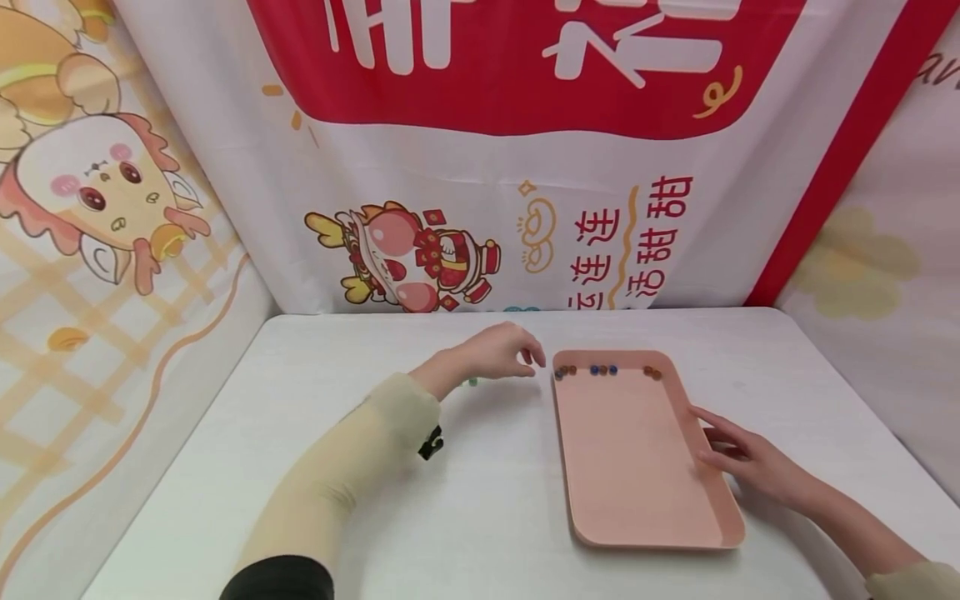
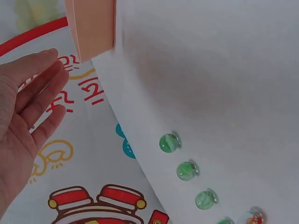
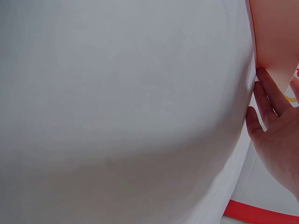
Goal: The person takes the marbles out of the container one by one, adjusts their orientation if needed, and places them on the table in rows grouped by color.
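A pink rectangular tray (image 1: 641, 467) lies on the white table. Along its far wall sit several small marbles: a cluster at the left corner, a brown marble between two blue marbles (image 1: 612, 370) in the middle, and two brown marbles (image 1: 652, 372) further right. My right hand (image 1: 765, 471) holds the tray's right side, thumb over the rim and fingertips (image 3: 262, 74) against the outer wall. Just left of the tray's far left corner hovers my left hand (image 1: 501, 350), its fingers loosely bent and holding nothing. Green marbles (image 2: 187, 171) stand in a row on the table, mostly hidden by my left forearm in the head view.
One clear marble with orange-red inside (image 2: 253, 218) sits near the green row. A printed cloth (image 1: 480, 167) hangs directly behind the table's far edge, and more patterned cloth (image 1: 97, 333) borders the left side. A small black item (image 1: 431, 443) shows at my left sleeve.
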`<action>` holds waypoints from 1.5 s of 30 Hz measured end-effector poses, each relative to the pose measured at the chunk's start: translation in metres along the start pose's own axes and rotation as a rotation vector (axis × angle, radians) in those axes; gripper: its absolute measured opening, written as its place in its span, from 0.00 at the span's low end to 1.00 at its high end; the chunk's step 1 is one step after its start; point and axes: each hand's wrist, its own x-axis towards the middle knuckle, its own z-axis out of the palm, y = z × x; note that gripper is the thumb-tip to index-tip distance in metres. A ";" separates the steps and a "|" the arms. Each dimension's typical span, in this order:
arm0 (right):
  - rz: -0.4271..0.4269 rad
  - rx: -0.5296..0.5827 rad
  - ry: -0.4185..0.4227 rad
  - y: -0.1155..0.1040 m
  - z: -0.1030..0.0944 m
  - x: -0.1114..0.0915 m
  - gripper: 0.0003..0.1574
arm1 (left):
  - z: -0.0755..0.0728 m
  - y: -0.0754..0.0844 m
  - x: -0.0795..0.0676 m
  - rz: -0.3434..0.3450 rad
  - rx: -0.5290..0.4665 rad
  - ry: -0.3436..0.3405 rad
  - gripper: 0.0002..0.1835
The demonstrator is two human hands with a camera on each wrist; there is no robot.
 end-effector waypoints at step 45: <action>0.011 0.011 0.007 -0.001 0.000 -0.001 0.44 | 0.042 0.017 0.076 -0.107 0.158 0.001 0.11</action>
